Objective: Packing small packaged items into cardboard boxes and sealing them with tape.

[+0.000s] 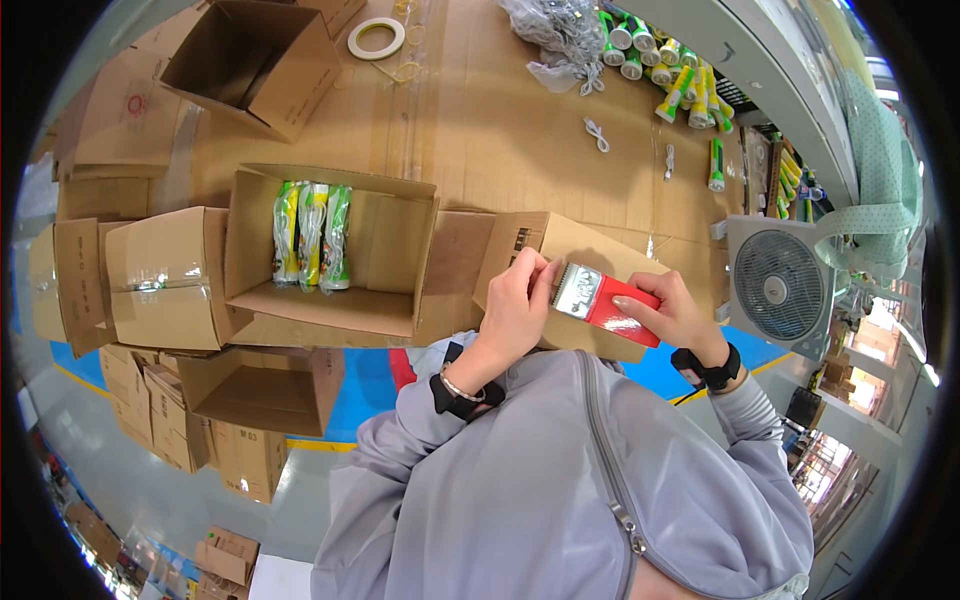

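My right hand [672, 315] is closed around a red tape dispenser [618, 308] with a toothed metal edge. Beside those teeth, the fingers of my left hand [515, 312] are pinched together; whatever lies between them is too small to make out. Both hands are above a closed cardboard box [585, 243] at the table's near edge. To its left, an open cardboard box [390, 312] holds three bagged flashlights [312, 237], yellow and green, lined up against its left part.
Sealed cartons [165, 275] line the left. An empty open box [245, 75] and a tape roll [377, 39] are at the back. Loose flashlights [690, 95], plastic bags [560, 40] and white cables [597, 135] lie far right, near a box fan [775, 285].
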Demonstrator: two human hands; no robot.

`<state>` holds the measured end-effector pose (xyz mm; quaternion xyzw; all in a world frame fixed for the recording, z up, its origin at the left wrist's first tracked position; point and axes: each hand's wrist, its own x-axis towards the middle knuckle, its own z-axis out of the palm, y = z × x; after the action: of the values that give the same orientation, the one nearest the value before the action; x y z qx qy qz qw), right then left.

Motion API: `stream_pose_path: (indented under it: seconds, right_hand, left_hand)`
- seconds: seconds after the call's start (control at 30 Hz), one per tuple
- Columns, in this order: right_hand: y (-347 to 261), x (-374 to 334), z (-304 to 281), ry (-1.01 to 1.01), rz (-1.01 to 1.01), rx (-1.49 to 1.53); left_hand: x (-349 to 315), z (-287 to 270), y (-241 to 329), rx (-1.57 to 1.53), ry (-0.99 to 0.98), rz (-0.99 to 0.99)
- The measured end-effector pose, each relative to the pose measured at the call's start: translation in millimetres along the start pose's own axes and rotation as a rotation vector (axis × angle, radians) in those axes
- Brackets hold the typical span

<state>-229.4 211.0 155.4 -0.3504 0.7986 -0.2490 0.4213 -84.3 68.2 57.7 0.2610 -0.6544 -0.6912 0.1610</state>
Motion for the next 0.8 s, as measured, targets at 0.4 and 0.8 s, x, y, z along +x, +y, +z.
stream_pose_path:
  seconds: [0.4,0.8]
  right_hand:
    - [10.4,-28.4,-21.1,-0.026,0.137,-0.215]
    - [6.6,-18.8,-5.1,0.045,0.115,-0.252]
  left_hand:
    - [-2.2,-26.7,-9.1,0.151,0.074,0.047]
    - [7.4,-23.7,-36.5,0.2,0.122,0.158]
